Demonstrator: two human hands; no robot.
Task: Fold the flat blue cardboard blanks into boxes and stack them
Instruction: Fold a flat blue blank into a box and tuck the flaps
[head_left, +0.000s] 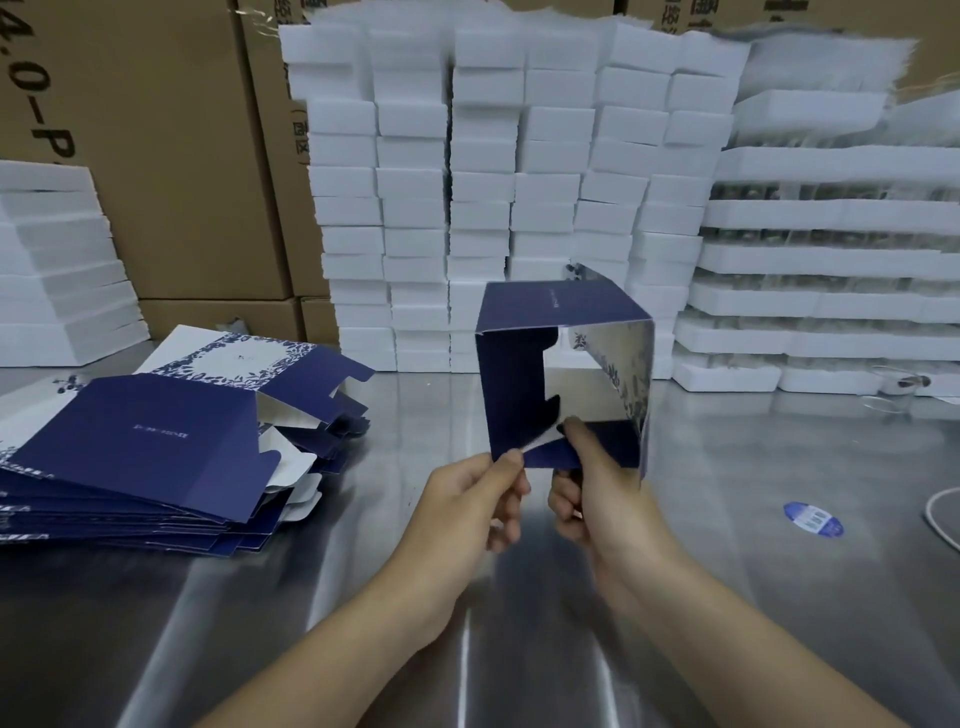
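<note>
The steel table bears a pile of flat blanks, white foam stacks and a blue sticker.

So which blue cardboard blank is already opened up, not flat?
The blank pinched by the left hand and right hand; the rest lie flat in the pile.

The bench is seen as bare metal, smooth and shiny, with streaked reflections. The half-folded box is made of thin card: its outside is printed matt dark blue, and its inside is coated in a mirror-like silver finish. The flat blanks are made of the same card, matt blue with white floral-printed panels and silvery undersides. The white foam blocks are matt, with slightly ragged edges. The brown cartons are dull, plain cardboard. An oval sticker is printed blue and white; its finish cannot be told.
</note>
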